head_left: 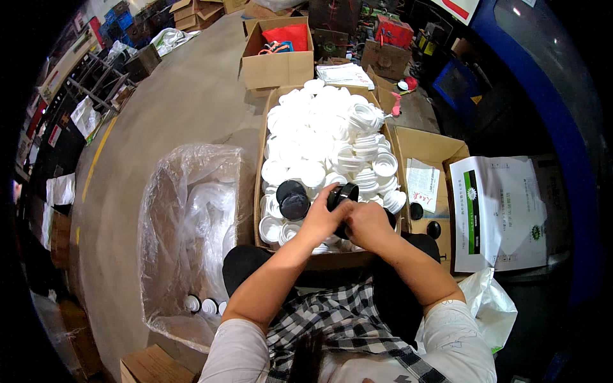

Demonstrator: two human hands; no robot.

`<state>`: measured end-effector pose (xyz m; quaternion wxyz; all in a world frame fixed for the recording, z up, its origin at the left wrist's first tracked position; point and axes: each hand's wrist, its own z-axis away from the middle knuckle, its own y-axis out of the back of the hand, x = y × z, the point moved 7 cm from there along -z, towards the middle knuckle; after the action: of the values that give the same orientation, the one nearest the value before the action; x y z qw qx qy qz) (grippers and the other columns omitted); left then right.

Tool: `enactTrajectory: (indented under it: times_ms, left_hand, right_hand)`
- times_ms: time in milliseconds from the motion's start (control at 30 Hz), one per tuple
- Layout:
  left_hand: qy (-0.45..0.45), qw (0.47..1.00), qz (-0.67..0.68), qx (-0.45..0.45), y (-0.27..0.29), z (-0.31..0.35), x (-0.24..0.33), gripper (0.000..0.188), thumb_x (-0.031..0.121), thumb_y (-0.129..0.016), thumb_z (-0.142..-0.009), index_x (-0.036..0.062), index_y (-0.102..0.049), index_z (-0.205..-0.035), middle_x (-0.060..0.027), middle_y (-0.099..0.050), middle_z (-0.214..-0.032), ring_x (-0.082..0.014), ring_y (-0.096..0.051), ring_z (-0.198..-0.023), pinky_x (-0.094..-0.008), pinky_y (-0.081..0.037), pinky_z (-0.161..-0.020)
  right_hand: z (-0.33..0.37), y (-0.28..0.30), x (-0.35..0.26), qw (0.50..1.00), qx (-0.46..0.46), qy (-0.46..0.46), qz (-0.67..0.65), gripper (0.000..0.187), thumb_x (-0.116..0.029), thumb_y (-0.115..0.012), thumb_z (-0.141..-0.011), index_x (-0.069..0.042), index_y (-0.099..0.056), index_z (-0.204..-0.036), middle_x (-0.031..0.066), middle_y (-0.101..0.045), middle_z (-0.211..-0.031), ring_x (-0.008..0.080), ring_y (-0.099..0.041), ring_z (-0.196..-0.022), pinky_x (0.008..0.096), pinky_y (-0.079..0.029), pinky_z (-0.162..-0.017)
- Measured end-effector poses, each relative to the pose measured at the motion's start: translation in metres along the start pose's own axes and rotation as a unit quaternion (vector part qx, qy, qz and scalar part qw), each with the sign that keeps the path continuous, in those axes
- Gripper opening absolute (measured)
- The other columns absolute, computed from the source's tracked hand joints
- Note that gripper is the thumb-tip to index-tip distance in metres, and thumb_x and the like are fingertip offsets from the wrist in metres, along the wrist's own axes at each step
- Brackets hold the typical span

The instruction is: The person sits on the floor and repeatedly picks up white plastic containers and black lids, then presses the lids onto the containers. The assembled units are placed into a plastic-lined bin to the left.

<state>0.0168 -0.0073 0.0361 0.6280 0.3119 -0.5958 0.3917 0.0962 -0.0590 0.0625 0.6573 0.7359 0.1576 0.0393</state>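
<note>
Both hands are together over the near part of a cardboard box [319,260] heaped with round white plastic lids [313,134]. My left hand [324,216] grips a black round lid [345,193] between thumb and fingers, its ribbed edge showing. Right against it, my right hand [371,225] is closed, its fingers curled inward; what they hold is hidden behind the knuckles. More black lids [294,206] lie on the white ones just left of my left hand. Another dark round piece shows partly beyond my right hand.
At left stands a box lined with clear plastic [191,172], with a few black-and-white lids [209,306] inside. On the right, an open carton [440,143] holds a paper sheet and two black lids [433,230]. A carton with a red item [278,70] stands beyond.
</note>
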Motion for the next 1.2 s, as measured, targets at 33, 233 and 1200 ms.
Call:
enactTrajectory:
  times_ms: [33,233,1200]
  left_hand:
    - [-0.063,0.995,-0.078,0.002,-0.003,0.005,0.009,0.051,0.017,-0.065,-0.079,0.0000,-0.044,-0.122,-0.0118,-0.057,-0.103,-0.0153,-0.052,-0.094,-0.0263,-0.042,-0.083]
    - [-0.099,0.984,-0.025,0.144,0.032,-0.007,0.003,0.032,0.003,-0.060,-0.078,-0.0003,-0.051,-0.108,-0.0097,-0.060,-0.095,-0.0147,-0.056,-0.086,-0.0262,-0.045,-0.078]
    - [-0.168,0.959,-0.003,0.227,0.037,0.002,0.023,0.030,0.009,-0.067,-0.076,-0.0001,-0.049,-0.097,-0.0096,-0.059,-0.087,-0.0134,-0.055,-0.081,-0.0263,-0.045,-0.075]
  right_hand:
    - [0.000,-0.003,0.002,1.000,-0.003,-0.027,-0.008,0.016,-0.014,-0.066,-0.059,-0.007,-0.057,-0.070,0.0115,-0.056,-0.070,0.0292,-0.058,-0.065,0.0403,-0.046,-0.056]
    - [-0.005,0.038,0.005,0.972,0.112,-0.033,-0.202,0.040,-0.029,-0.078,-0.060,-0.005,-0.051,-0.076,0.0071,-0.053,-0.063,0.0232,-0.056,-0.058,0.0329,-0.043,-0.051]
    - [-0.010,-0.045,0.022,0.828,-0.034,-0.163,-0.535,0.051,-0.040,-0.070,-0.071,0.001,-0.058,-0.100,0.0149,-0.063,-0.089,0.0215,-0.060,-0.081,0.0338,-0.047,-0.070]
